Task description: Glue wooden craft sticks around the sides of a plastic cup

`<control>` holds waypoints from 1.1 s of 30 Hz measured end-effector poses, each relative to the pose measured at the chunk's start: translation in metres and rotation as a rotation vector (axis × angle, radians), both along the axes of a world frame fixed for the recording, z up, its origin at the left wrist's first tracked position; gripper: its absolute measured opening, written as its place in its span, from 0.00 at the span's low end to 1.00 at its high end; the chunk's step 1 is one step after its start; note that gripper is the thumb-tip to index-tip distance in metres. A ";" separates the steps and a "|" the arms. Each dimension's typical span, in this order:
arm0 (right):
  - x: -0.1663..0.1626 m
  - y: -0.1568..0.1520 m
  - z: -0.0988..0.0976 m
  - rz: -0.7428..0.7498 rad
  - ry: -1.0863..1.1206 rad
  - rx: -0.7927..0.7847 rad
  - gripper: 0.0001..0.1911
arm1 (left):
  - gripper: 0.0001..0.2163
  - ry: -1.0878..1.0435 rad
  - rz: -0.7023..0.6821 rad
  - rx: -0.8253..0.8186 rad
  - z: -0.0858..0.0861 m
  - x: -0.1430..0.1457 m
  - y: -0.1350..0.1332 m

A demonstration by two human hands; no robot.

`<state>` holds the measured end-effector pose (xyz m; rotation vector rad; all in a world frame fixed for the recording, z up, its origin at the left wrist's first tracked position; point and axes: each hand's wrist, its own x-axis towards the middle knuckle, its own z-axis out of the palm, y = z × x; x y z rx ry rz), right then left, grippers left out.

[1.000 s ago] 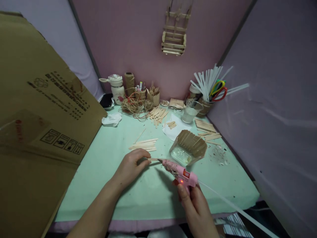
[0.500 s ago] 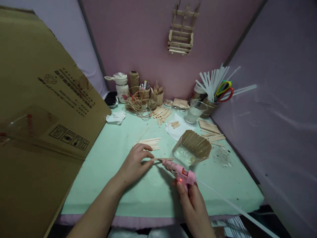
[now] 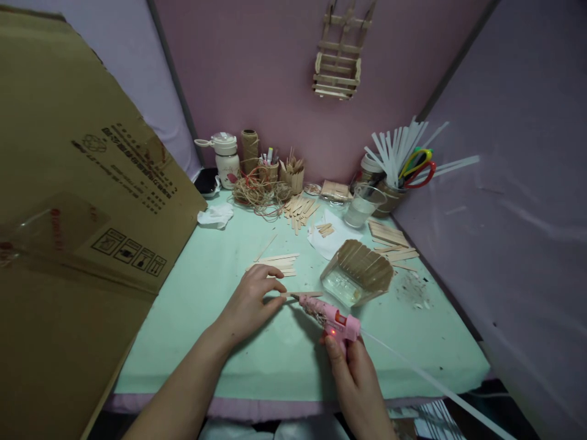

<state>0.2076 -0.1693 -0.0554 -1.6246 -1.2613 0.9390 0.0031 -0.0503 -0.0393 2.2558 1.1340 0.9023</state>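
Note:
Between thumb and fingers, my left hand (image 3: 259,296) pinches the left end of a wooden craft stick (image 3: 312,294) just above the table. My right hand (image 3: 351,370) is wrapped round the handle of a pink hot glue gun (image 3: 329,315) whose small light glows orange-red. The gun's nozzle points left and meets the stick close to my left fingertips; whether glue is coming out is too small to tell. A long white glue stick (image 3: 426,376) trails from the gun's back. Behind my left hand lie several loose craft sticks (image 3: 282,264).
A half-round craft-stick container (image 3: 362,269) stands right of centre. Behind it are a plastic cup (image 3: 362,208) and a pot of glue sticks and scissors (image 3: 389,198). Tangled twine (image 3: 257,195) and a bottle (image 3: 227,165) line the back. A large cardboard box (image 3: 92,214) flanks the left.
The glue gun's nozzle has shifted very slightly left along the craft stick. My left hand keeps its pinch, and the whole view has moved a little.

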 end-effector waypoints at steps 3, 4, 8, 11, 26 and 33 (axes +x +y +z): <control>0.001 0.000 -0.003 0.013 0.001 -0.013 0.32 | 0.03 0.002 0.003 -0.002 0.000 0.000 0.000; 0.001 0.000 -0.003 0.015 0.002 -0.016 0.32 | 0.03 0.002 0.004 -0.001 0.000 0.000 0.000; 0.003 -0.001 -0.002 0.000 -0.014 -0.009 0.30 | 0.03 0.009 -0.002 0.001 0.000 -0.001 0.000; 0.005 -0.001 0.000 -0.001 -0.032 0.036 0.28 | 0.04 0.014 -0.007 0.000 0.000 -0.001 0.000; 0.014 -0.002 -0.011 -0.073 -0.132 0.091 0.27 | 0.03 0.010 0.002 0.032 -0.003 -0.002 0.001; 0.020 -0.001 -0.010 -0.166 -0.162 0.048 0.31 | 0.04 0.019 0.004 0.027 -0.002 -0.002 0.001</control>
